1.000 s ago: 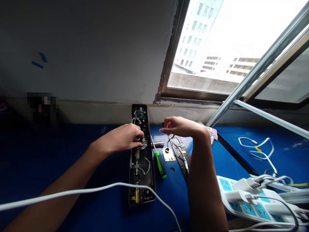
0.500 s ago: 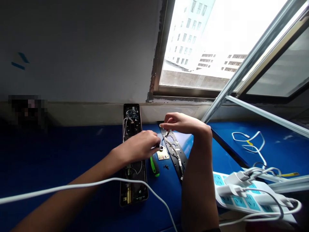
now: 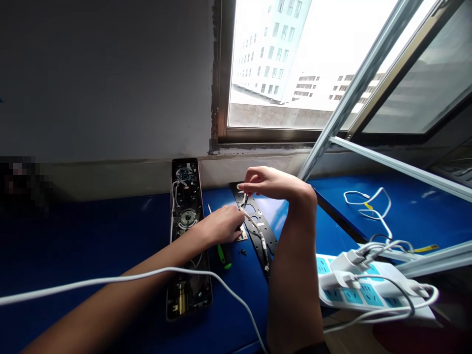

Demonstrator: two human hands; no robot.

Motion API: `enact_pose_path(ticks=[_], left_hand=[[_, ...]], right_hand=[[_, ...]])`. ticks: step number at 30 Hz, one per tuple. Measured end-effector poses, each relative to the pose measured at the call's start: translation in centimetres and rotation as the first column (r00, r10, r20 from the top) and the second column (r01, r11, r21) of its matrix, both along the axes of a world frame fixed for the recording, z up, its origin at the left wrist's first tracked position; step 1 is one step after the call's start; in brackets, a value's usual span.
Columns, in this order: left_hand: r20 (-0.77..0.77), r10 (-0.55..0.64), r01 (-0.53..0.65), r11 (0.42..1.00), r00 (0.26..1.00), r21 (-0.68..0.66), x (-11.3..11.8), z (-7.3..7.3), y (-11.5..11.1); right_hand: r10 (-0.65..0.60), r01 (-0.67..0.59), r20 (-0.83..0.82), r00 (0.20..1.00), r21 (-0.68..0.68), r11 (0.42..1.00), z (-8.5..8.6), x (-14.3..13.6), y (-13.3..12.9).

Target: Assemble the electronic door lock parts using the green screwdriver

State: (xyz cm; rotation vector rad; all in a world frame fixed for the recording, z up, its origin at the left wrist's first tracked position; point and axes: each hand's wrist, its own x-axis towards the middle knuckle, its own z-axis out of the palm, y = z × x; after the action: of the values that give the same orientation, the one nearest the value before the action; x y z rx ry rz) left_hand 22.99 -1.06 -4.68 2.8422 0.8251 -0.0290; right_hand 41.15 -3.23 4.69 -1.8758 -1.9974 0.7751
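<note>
My right hand (image 3: 261, 182) pinches the upper end of a white-wrapped cable (image 3: 257, 227) above a flat black mounting plate (image 3: 271, 233). My left hand (image 3: 229, 223) is closed, fingers curled downward, over a small pale metal plate (image 3: 242, 234); whatever is in its fingertips is hidden. Under my left forearm lies a long open door-lock housing (image 3: 199, 196) with wires, a round part (image 3: 188, 218) and a brass cylinder (image 3: 181, 298) inside. Between housing and plate rests a screwdriver with a green-and-black handle (image 3: 222, 256). Several small dark screws (image 3: 242, 251) lie beside it.
A white cable (image 3: 158, 274) crosses the near foreground. At right stand a power strip (image 3: 354, 295) full of plugs and a metal frame (image 3: 342, 98). Further back lies a loose white cable (image 3: 385, 206) on the blue tabletop (image 3: 110, 236). A window (image 3: 287, 118) is ahead.
The view has shifted, moving the scene leftward. My left hand has moved toward the cable and covers more of the pale metal plate. My right hand keeps its pinch.
</note>
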Motion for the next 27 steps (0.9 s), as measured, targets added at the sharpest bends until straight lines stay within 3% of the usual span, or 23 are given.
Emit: enact_pose_path(ticks=[5,12,20,27], left_hand=[[0.005,0.020,-0.020,1.000,1.000,0.003,-0.1,-0.2,0.1],[0.055,-0.004,0.004,1.000,0.999,0.003,-1.7,0.8,-0.1],[0.370,0.077,-0.087,0.996,0.926,0.011,-8.6,2.9,-0.7],[0.328,0.162,-0.154,0.987,0.931,-0.049,-13.7,3.1,0.3]], right_hand=[[0.003,-0.003,-0.025,1.000,-0.004,1.000,-0.2,0.0,0.0],[0.006,-0.006,0.009,1.000,-0.012,1.000,0.2,-0.6,0.1],[0.038,-0.036,0.069,0.997,-0.032,0.999,0.3,-1.8,0.3],[0.119,-0.104,0.185,0.976,-0.088,0.991,-0.6,-4.8,2.2]])
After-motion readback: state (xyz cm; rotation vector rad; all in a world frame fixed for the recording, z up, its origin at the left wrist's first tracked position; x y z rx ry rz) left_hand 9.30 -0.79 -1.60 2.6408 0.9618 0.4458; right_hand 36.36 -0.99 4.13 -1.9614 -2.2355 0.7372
